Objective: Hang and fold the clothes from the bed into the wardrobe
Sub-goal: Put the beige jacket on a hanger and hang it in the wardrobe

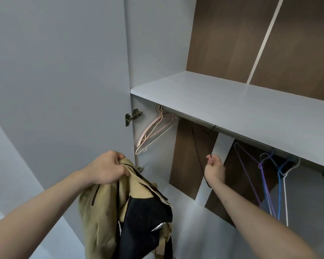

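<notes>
My left hand (108, 168) grips a tan jacket with black lining (127, 208) by its collar, and the jacket hangs down in front of the open wardrobe. My right hand (214, 170) pinches a thin black wire hanger (198, 156) whose hook sits on the rail under the shelf (232, 101). The rail itself is mostly hidden behind the shelf's front edge.
Several pink hangers (153, 131) hang at the rail's left end. Purple, blue and white wire hangers (273, 182) hang at the right. The open white wardrobe door (60, 81) stands at my left with a metal hinge (132, 116). Brown panels back the wardrobe.
</notes>
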